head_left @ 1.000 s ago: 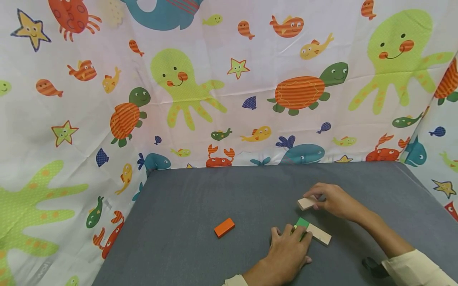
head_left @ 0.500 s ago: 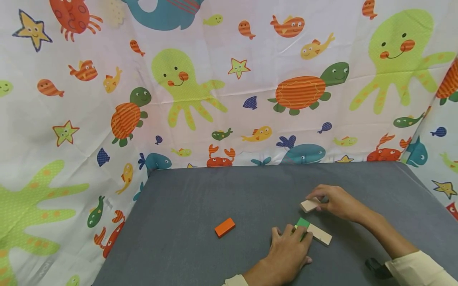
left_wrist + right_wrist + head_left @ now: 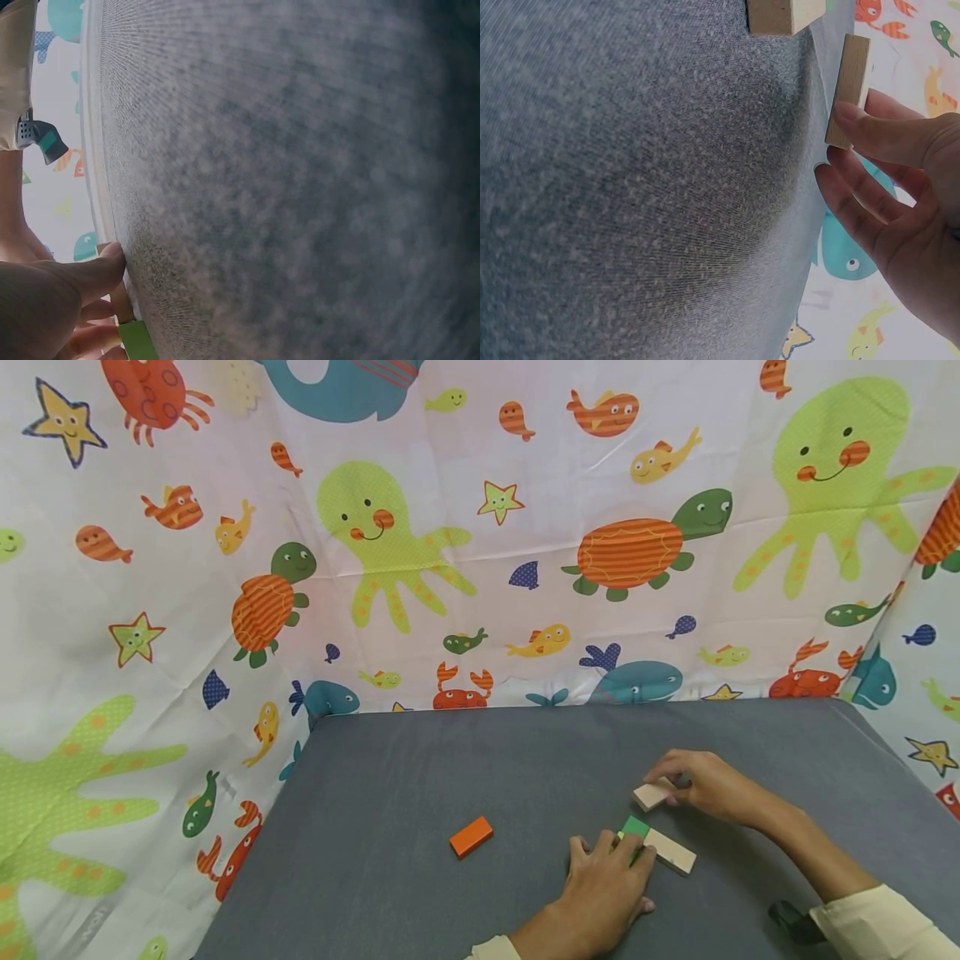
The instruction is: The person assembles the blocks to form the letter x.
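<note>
My right hand (image 3: 708,785) pinches a plain wooden block (image 3: 651,795) between thumb and fingers; the right wrist view shows this wooden block (image 3: 852,71) upright in the grip. Closer to me, my left hand (image 3: 600,893) grips a green block (image 3: 635,827), its fingers covering much of it. A bit of lighter yellow-green shows beside those fingers. Against the green block's right end lies a second plain wooden block (image 3: 672,852). In the left wrist view, the thumb is beside the wood and the green block (image 3: 137,341) is below.
An orange block (image 3: 472,837) lies alone on the grey cloth-covered table (image 3: 390,777), left of both hands. Behind the table hangs a curtain (image 3: 540,468) printed with sea animals. A dark strap-like device (image 3: 795,922) sits by the right sleeve.
My right hand has shifted slightly right and toward me with the wooden block. My left hand and the blocks under it have stayed in place.
</note>
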`<state>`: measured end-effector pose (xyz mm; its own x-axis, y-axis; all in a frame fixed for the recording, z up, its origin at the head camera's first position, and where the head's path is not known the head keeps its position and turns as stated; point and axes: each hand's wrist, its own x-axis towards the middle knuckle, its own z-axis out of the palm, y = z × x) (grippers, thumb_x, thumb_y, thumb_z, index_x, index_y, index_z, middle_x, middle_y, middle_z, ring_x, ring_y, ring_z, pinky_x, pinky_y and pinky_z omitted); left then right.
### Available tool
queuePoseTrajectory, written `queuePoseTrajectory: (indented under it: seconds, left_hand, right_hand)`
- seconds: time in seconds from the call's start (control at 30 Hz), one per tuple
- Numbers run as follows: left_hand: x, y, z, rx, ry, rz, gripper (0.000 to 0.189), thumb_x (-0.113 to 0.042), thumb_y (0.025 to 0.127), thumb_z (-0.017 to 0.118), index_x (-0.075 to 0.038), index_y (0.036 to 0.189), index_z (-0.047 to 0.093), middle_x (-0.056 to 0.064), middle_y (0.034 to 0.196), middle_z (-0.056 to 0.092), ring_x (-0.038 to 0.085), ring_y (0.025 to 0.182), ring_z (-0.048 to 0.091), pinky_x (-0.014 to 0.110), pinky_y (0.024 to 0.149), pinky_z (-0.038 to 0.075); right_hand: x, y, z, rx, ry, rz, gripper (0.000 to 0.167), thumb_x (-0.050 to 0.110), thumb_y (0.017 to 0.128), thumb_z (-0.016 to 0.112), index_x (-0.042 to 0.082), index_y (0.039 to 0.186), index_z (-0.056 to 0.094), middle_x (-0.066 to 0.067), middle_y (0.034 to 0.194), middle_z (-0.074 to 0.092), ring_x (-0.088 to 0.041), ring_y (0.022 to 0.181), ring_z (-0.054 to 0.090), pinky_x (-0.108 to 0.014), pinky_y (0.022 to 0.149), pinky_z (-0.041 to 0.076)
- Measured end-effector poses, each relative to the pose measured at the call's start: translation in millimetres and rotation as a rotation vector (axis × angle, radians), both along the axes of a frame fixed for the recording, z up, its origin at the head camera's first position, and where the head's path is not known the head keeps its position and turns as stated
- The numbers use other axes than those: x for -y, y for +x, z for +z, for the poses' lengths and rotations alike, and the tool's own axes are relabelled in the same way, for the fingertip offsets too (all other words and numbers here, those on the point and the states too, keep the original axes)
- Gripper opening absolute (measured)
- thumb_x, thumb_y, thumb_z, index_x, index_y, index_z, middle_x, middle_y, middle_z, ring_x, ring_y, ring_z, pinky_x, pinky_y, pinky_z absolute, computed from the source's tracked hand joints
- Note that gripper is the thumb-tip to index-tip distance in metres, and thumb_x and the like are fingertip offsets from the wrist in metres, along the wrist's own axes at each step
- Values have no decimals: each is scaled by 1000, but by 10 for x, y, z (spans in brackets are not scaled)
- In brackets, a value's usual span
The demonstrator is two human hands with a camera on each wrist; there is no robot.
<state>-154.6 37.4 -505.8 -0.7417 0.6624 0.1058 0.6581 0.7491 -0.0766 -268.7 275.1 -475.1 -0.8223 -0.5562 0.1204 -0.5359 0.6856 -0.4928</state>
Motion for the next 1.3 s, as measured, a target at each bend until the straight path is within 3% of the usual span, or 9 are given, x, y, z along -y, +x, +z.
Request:
queuePoseTrajectory:
  seconds: [0.53,0.87,1.3]
  left_hand:
    - [-8,-6,1,9,-6,5,61,-57,99,65,-29,152,56,-11,149,53,11,130,51,46,93,44]
    - [-12,-2,6,9,-7,3,61,-58,99,65,-30,152,56,-12,149,53,10,129,51,46,93,44]
    - [-10,-16,-1,20,-13,2,62,-57,99,64,-29,154,54,-12,149,52,10,130,49,46,93,44]
  right_hand:
    - [-17,-7,-24,38,34,34,32,1,86,84,17,113,81,-1,114,74,-31,109,70,-54,86,57]
    - [-19,-17,-27,54,51,56,35,-3,84,84,18,112,81,4,111,72,-20,102,68,-47,82,57]
    - [2,-50,-34,85,70,77,34,-3,84,84,18,111,81,3,110,71,-17,99,66,-44,81,56]
